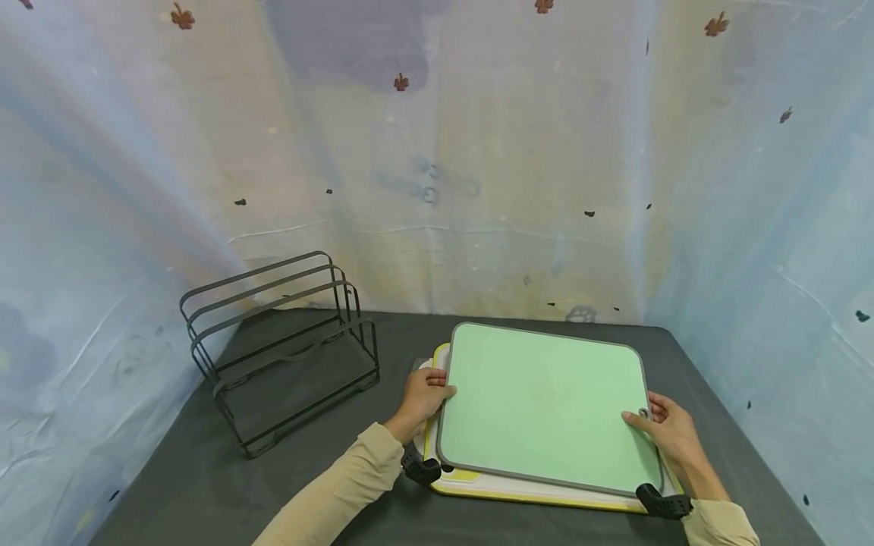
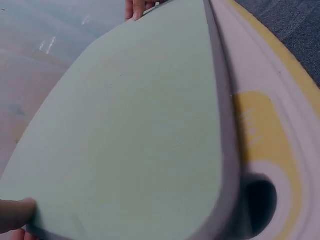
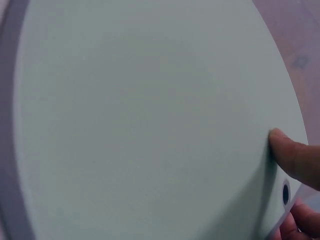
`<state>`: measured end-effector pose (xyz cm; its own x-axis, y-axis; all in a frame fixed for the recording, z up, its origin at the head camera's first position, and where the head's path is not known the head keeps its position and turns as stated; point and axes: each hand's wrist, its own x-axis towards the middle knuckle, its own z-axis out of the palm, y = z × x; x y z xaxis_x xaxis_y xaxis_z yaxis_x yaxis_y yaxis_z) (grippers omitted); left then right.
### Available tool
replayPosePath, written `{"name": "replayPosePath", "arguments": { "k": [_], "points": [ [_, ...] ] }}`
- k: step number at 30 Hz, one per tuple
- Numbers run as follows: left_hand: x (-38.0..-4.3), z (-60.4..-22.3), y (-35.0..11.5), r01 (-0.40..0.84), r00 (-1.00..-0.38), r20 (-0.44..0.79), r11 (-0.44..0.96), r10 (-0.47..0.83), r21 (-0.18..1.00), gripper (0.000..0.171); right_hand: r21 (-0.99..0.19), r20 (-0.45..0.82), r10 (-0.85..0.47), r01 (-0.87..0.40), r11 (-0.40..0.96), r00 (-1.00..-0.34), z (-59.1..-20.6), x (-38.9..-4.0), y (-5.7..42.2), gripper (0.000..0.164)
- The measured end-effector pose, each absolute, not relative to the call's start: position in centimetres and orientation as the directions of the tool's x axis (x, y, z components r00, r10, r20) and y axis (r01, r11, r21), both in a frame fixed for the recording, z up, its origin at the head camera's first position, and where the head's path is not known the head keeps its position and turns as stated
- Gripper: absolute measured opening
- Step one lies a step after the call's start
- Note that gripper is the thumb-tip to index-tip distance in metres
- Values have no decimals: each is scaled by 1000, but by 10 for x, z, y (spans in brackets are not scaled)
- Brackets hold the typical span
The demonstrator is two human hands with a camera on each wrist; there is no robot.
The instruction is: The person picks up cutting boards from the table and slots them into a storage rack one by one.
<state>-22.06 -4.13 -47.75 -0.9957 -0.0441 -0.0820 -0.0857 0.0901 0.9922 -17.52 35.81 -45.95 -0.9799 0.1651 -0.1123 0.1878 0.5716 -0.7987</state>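
A light green cutting board (image 1: 546, 409) with a grey rim is held tilted by both hands. My left hand (image 1: 422, 398) pinches its left edge, thumb on the green face and fingers behind. On the opposite edge my right hand (image 1: 672, 436) grips it the same way, the thumb (image 3: 297, 160) lying beside a small hole (image 3: 286, 194). Under it lies a white board with a yellow rim (image 1: 546, 497), mostly covered. In the left wrist view that white board shows a yellow patch (image 2: 260, 125) and a dark round hole near its corner.
A black wire rack (image 1: 280, 356) with several upright loops stands on the left of the dark grey table (image 1: 382, 485). Pale patterned curtains (image 1: 478, 189) enclose the table at the back and both sides. Black camera mounts (image 1: 664, 502) sit at the wrists.
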Motion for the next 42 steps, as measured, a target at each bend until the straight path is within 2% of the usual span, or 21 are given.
{"name": "replayPosePath", "arguments": {
  "k": [11, 16, 20, 26, 42],
  "points": [
    [-228, -469, -51, -58, -998, -56, 51, -42, 997, 29, -854, -48, 344, 217, 473, -938, -446, -181, 344, 75],
    [-228, -463, -56, -33, -998, -31, 31, -61, 999, 28, -855, 26, 397, 186, 484, -917, -462, -195, 355, 75],
    [-226, -460, -61, -21, -997, -18, 33, -75, 999, 26, -882, 39, 405, 159, 443, -914, -470, -201, 360, 75],
    [-225, -456, -67, -2, -994, 1, 32, -110, 999, 25, -899, -14, 401, 187, 396, -916, -436, -187, 332, 57],
    [-231, -434, -80, 22, -993, 29, 65, -114, 998, 23, -922, 45, 333, 89, 377, -942, -411, -190, 323, 48]
  ]
}}
